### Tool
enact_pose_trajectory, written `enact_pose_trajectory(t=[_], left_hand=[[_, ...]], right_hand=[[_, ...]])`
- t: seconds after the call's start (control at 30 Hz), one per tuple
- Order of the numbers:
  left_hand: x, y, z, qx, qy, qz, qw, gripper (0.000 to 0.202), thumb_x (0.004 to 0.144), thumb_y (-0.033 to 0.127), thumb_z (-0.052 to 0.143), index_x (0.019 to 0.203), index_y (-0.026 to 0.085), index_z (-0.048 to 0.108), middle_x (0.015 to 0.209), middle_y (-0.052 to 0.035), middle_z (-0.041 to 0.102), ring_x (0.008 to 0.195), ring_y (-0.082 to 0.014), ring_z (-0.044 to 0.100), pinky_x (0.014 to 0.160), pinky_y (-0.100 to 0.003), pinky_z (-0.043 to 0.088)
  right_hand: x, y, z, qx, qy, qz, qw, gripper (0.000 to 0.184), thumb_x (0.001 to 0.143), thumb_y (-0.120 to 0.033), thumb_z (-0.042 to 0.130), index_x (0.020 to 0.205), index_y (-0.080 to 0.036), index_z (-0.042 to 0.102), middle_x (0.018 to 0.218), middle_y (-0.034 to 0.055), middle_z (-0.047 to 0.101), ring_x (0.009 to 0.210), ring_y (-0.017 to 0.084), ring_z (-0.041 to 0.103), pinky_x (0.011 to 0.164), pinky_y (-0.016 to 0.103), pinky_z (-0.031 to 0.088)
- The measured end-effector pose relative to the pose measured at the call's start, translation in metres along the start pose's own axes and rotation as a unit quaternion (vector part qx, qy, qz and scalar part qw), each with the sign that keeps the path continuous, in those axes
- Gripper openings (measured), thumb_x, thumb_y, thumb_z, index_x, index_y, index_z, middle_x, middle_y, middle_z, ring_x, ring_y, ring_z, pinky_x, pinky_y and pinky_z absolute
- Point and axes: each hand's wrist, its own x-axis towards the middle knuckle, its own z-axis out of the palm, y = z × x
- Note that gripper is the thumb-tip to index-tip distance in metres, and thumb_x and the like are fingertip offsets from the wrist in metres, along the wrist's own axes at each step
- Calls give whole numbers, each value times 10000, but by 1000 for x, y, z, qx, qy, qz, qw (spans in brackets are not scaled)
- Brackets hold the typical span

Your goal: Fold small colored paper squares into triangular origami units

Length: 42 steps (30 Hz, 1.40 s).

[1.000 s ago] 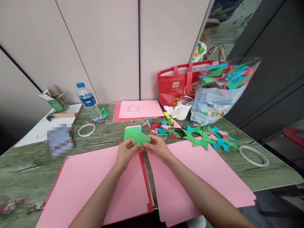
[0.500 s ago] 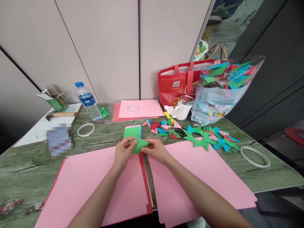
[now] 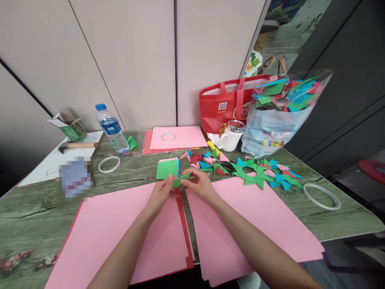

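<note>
Straight ahead, a pale beige panelled wall (image 3: 135, 60), split by thin dark seams. On the right, dark grey wall panels (image 3: 355, 100) run back, with a painted landscape strip (image 3: 288, 36) wedged between. Down below, a green wood-grain tabletop (image 3: 36, 216) under soft, even indoor light.

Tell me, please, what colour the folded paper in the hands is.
Green folded paper, clearest in the head view.

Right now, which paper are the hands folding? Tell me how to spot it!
Find the green table with two big pink sheets. Above the gap between them, the left hand and right hand pinch a small green paper. Unlike the flat green square behind it, it is folded into a narrow point.
</note>
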Motion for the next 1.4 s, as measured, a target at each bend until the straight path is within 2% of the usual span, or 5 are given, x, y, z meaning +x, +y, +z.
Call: enact_pose_trajectory(t=[0.13, 0.4, 0.87, 1.03, 1.4], left_hand=[[-1, 1, 1, 27, 6, 42, 999, 254, 602, 356, 700, 771, 167, 701, 740, -35, 694, 688, -202, 635, 652, -289, 500], [-3, -1, 0, -57, -53, -54, 996, 275, 589, 321, 732, 760, 118, 660, 680, -65, 702, 636, -230, 669, 658, -373, 543], [-8, -6, 7, -42, -138, -66, 987, 309, 668, 403, 658, 702, 124, 531, 693, -93, 704, 615, -230, 673, 637, -404, 542], [-7, -4, 6, -46, -107, -62, 991, 317, 662, 419, 656, 687, 130, 527, 654, -85, 699, 582, -226, 668, 604, -387, 544], [-2, -3, 4, -71, -17, 2, 997, 193, 643, 321, 685, 666, 133, 649, 624, 8, 623, 649, -155, 615, 731, -338, 519]], right_hand=[[2, -2, -2, 68, -29, 44, 996, 213, 615, -289, 693, 763, -176, 590, 650, -13, 594, 603, 129, 562, 587, 270, 469], [0, -3, -2, 102, -33, 54, 993, 195, 619, -314, 691, 702, -152, 621, 638, -4, 607, 580, 111, 545, 558, 242, 436], [-2, 0, 3, -70, 41, -30, 996, 276, 734, -360, 563, 558, -148, 576, 529, -6, 523, 497, 99, 447, 480, 224, 366], [-2, 1, 5, -20, 45, -10, 999, 166, 716, -301, 586, 826, -179, 560, 609, -19, 564, 545, 116, 524, 505, 222, 412], [-2, 3, 3, -61, 22, -86, 994, 130, 694, -249, 629, 797, -185, 677, 987, 85, 564, 938, 187, 552, 746, 298, 480]])
